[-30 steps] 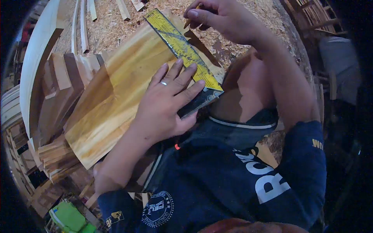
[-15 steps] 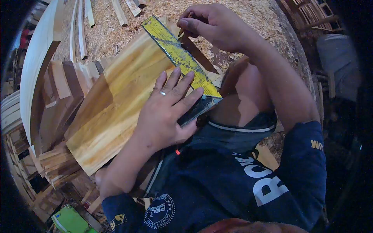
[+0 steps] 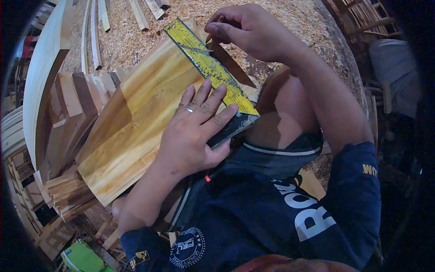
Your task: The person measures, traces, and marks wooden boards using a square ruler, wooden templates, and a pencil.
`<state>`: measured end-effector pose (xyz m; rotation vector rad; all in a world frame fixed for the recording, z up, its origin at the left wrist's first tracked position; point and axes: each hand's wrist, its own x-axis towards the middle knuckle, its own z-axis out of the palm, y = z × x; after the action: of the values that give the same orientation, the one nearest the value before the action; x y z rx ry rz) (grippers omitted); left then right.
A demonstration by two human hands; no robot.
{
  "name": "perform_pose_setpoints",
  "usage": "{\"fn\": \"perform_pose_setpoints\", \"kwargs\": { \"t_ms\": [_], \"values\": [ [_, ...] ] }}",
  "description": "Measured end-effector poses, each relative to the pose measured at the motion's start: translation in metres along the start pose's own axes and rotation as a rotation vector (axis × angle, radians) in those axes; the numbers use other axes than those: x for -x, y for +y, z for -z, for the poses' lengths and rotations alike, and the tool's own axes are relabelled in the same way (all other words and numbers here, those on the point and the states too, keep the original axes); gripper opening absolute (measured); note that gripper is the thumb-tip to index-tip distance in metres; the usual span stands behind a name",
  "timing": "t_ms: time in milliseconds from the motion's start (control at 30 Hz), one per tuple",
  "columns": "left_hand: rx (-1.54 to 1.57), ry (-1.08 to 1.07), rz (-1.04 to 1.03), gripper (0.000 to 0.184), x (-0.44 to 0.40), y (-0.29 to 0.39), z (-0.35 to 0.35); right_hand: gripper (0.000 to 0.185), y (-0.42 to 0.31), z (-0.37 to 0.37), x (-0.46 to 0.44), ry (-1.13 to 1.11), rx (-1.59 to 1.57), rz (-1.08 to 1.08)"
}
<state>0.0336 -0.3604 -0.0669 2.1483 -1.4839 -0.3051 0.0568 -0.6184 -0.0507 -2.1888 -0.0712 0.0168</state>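
A yellow-bladed try square (image 3: 213, 68) lies across the right end of a light wooden board (image 3: 136, 122). Its blade is scratched, and its dark stock rests along the board's near edge. My left hand (image 3: 195, 122), with a ring on one finger, presses on the board and square; the fingers are spread, reaching onto the blade, and the thumb is against the stock. Near the far end of the blade, my right hand (image 3: 240, 29) is closed in a pinch on a thin pencil (image 3: 209, 40). The pencil's point is at the blade's outer edge; most of its shaft is hidden by the fingers.
Stacked wood pieces (image 3: 72, 99) stand left of the board, beside a large pale curved panel (image 3: 43, 86). Wood shavings (image 3: 290, 31) cover the ground ahead, with several loose strips (image 3: 138, 16) on them. Bright green cloth-like material (image 3: 81, 257) lies at lower left.
My right hand has shifted slightly left with the pencil, along the far end of the blade. My left hand, the square and the board stay nearly where they were.
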Motion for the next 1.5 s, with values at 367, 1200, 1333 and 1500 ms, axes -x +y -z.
{"fn": "perform_pose_setpoints", "kwargs": {
  "t_ms": [367,1200,1333,1500],
  "values": [
    [0.009,-0.006,-0.002,0.062,0.001,-0.001,0.001,0.031,0.012,-0.018,-0.006,0.149,0.205,0.169],
    [-0.009,-0.014,-0.036,0.065,0.0,-0.001,0.002,0.024,0.003,-0.023,-0.007,0.182,0.275,0.181],
    [-0.008,-0.02,-0.031,0.065,0.0,-0.001,0.004,0.024,-0.005,-0.02,0.028,0.085,0.228,0.136],
    [-0.035,-0.026,-0.036,0.065,-0.001,-0.001,0.001,0.029,0.012,-0.026,-0.014,0.262,0.325,0.227]
  ]
}}
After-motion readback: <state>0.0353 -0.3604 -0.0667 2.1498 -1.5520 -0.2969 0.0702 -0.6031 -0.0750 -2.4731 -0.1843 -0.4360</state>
